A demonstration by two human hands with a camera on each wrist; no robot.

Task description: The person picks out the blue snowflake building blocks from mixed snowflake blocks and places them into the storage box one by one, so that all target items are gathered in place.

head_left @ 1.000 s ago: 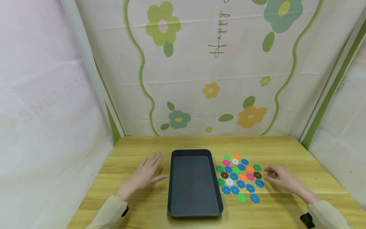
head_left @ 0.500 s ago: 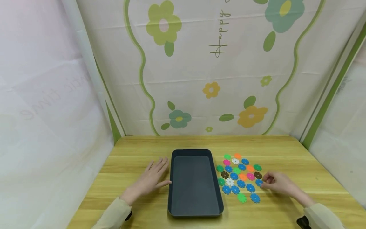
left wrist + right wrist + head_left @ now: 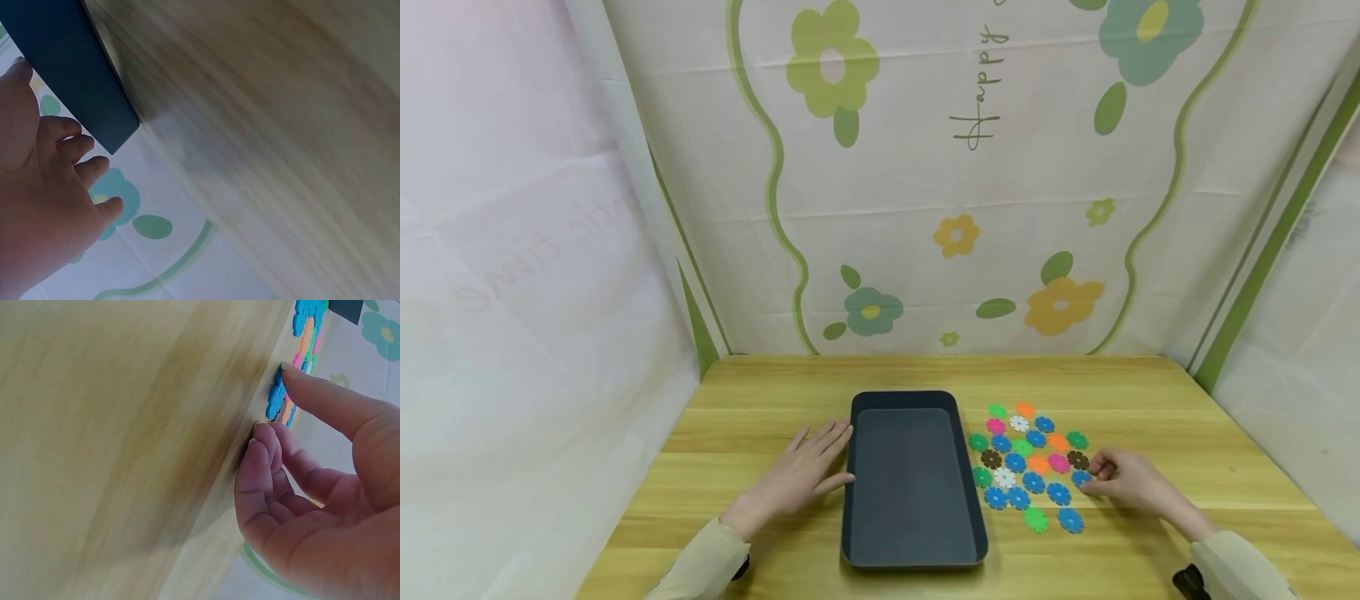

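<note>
A dark grey rectangular tray (image 3: 913, 492) stands in the middle of the wooden table. My left hand (image 3: 797, 475) is spread flat beside it, fingertips and thumb right at its left rim; the left wrist view shows the tray's outer wall (image 3: 78, 75) close to the fingers. To the right, my right hand (image 3: 1123, 479) has curled fingers and pinches a blue notched plastic disc (image 3: 1080, 477) at the edge of a group of discs. In the right wrist view the thumb is at one end of this blue disc (image 3: 275, 394), the fingertips at the other.
Several flat snowflake discs in blue, green, orange, pink, white and brown lie right of the tray, among them a white disc (image 3: 1003, 477) and a green disc (image 3: 1036, 520). A printed floral cloth (image 3: 917, 192) hangs behind the table (image 3: 775, 383) and along both sides.
My left hand has moved right, from bare table to the tray's left rim. My right hand has come slightly nearer and left, its thumb and fingers closing in on the blue disc.
</note>
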